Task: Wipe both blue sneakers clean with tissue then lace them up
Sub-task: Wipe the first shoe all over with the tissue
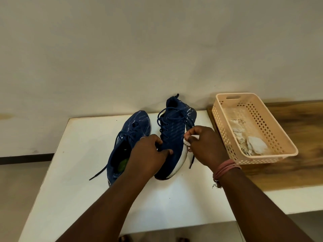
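Blue sneakers [174, 130], white soles; white tissue [189, 139]; peach perforated basket [272, 159]; white table [83, 172].

Legible text, labels, brands, numbers, signs: none. The two blue sneakers [172, 137] carry only pale wavy and striped markings on the fabric, with no readable brand name or logo. The peach basket [225, 123] has plain perforated walls with no label. The white worktop [83, 172] and the wall [157, 49] behind it bear no writing.
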